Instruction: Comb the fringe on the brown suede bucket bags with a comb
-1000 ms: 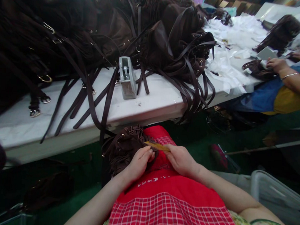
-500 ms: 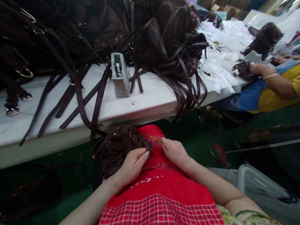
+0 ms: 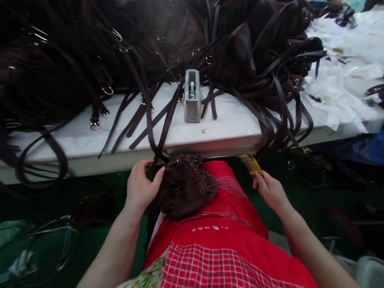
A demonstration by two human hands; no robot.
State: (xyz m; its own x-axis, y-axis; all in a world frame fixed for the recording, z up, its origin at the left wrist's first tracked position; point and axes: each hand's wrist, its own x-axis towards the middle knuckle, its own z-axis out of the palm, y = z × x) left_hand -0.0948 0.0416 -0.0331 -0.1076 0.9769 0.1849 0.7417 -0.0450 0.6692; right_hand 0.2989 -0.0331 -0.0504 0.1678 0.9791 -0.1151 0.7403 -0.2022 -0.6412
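Observation:
A dark brown fringed bag [image 3: 187, 190] lies on my lap, over the red apron, with its fringe bunched along the upper right side. My left hand [image 3: 142, 186] is wrapped round the bag's left edge near a hanging strap; the thumb lies in front and most fingers are hidden. My right hand [image 3: 270, 188] pinches a yellow comb [image 3: 251, 164] by its near end. The comb's teeth face down and left, and it is held to the right of the bag, apart from it.
The white table [image 3: 227, 124] runs across in front of my lap. A heap of dark brown bags [image 3: 152, 29] covers its back, straps hanging over the edge. A grey tape dispenser [image 3: 193, 95] stands mid-table. White wrapping sheets [image 3: 354, 78] lie at right. A pale bin [image 3: 374, 274] stands low right.
My right hand has moved right with the comb, away from the fringe. My left hand has shifted from the fringe to the bag's left edge. The view has turned left.

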